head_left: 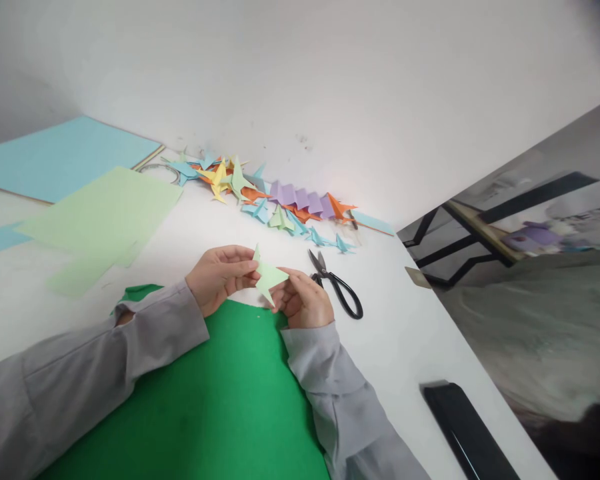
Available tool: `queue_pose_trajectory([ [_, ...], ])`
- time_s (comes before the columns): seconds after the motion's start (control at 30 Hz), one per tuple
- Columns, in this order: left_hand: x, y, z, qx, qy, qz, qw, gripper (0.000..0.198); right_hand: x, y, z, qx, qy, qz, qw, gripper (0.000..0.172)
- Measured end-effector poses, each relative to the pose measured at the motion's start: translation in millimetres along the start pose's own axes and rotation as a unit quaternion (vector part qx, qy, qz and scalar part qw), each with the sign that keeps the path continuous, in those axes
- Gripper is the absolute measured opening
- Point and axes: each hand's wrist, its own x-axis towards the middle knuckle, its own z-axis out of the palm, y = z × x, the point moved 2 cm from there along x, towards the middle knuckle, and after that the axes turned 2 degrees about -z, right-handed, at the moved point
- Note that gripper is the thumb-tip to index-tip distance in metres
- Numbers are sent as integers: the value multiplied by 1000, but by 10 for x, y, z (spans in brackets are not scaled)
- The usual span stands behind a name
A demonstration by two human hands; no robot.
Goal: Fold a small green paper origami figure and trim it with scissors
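A pale green folded paper crane (270, 275) is held up between my two hands, over the near edge of the white table. My left hand (223, 275) pinches its left side between thumb and fingers. With thumb and forefinger, my right hand (306, 298) grips the pointed right end. Just right of my right hand lie black-handled scissors (347, 293), blades partly apart and pointing away. Behind them, along the wall, folded cranes in yellow, orange, blue and green (220, 177) are heaped beside a purple pleated paper strip (300, 199).
Light green paper sheets (105, 213) and a large blue sheet stack (70, 157) lie on the left. A roll of clear tape (159, 173) is by the stack. A black flat object (467, 427) rests near the table's right edge. Green cloth (205, 400) covers my lap.
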Motion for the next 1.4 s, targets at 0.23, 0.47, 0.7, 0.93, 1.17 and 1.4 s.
queue_pose_trajectory([
  [0.23,-2,11,-2,-17,-18,-3,1000,10,-52,68,91,-99,16,-33,994,34],
  [0.47,-30,-26,26,65,-69,8,995,19,-95,-2,184,-172,-7,-47,984,25],
  [0.7,-24,-51,32,190,-61,26,979,18,-72,-1,136,-173,7,-49,984,21],
  [0.93,-47,-28,71,244,-93,24,965,14,-81,-18,144,-176,25,-45,983,24],
  [1.17,-44,-48,64,265,-108,27,958,18,-75,-22,130,-203,15,-34,978,30],
  [1.4,-65,-31,91,281,-99,78,951,20,-62,24,125,-208,-12,-26,978,37],
])
